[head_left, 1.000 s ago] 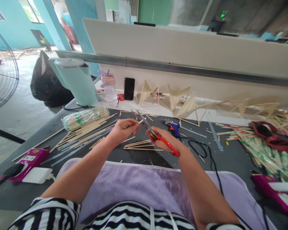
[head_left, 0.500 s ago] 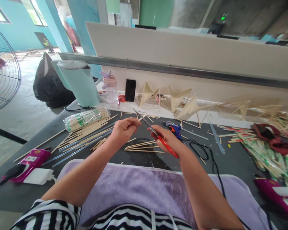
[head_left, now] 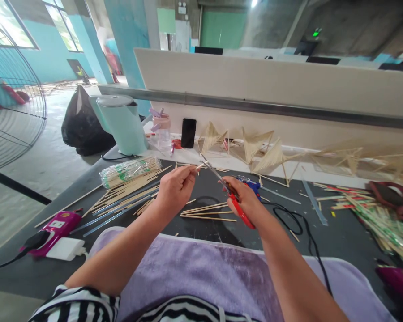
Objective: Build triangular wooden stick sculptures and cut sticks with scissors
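Pinched in my left hand (head_left: pixel 177 185) is a short wooden stick (head_left: pixel 202 165), its tip poking out past the fingers. My right hand (head_left: pixel 243 197) is wrapped round red-handled scissors (head_left: pixel 242 213), whose blades point up and to the left and meet the stick's end. Below the hands, several cut sticks (head_left: pixel 206 210) lie on the dark table (head_left: pixel 195 232). Longer sticks (head_left: pixel 127 188) spread out to the left, with clear glue rods (head_left: pixel 121 208) among them. A blue glue gun (head_left: pixel 251 185) rests just behind my right hand.
Stick-built fan-shaped models (head_left: pixel 248 145) line the white ledge at the back. A mint kettle (head_left: pixel 122 125), a bottle (head_left: pixel 161 129) and a phone (head_left: pixel 188 133) stand back left. A black cable (head_left: pixel 300 221) loops at right. Wrapped sticks (head_left: pixel 130 171) lie left; a purple power strip (head_left: pixel 58 230) sits front left.
The view has tilted and shifted, so everything sits lower and farther right. My hands keep hold of the stick and scissors, the blades still at the stick's end.
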The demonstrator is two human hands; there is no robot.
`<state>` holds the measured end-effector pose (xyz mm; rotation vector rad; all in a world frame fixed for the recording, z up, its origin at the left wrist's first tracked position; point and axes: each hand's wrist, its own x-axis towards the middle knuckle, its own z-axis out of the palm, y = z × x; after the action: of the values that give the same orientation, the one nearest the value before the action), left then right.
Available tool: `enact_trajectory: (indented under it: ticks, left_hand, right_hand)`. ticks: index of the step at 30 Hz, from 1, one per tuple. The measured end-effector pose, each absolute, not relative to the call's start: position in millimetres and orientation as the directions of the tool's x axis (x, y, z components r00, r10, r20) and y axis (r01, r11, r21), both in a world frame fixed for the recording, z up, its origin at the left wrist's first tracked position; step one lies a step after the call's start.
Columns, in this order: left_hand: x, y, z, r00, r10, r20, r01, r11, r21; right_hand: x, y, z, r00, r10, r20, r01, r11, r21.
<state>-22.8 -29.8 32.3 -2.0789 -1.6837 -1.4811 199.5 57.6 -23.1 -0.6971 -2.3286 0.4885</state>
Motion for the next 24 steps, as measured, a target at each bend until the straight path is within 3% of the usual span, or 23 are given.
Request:
enact_trajectory:
  ticks: [11, 24]
  left_hand:
    - [-21.3, -28.2, 26.5, -0.07, 0.691, 0.72, 0.785, -0.407, 0.467]
    - [-8.6, -29.7, 25.2, -0.122, 0.836, 0.535, 0.645, -0.343, 0.683]
  right_hand:
    - [191.9, 44.5, -10.1, -0.676, 0.621, 0.397, 0.399, 0.761, -0.511]
    - [187.7, 38.4, -8.5, -0.682, 0.625, 0.379, 0.419, 0.759, -0.498]
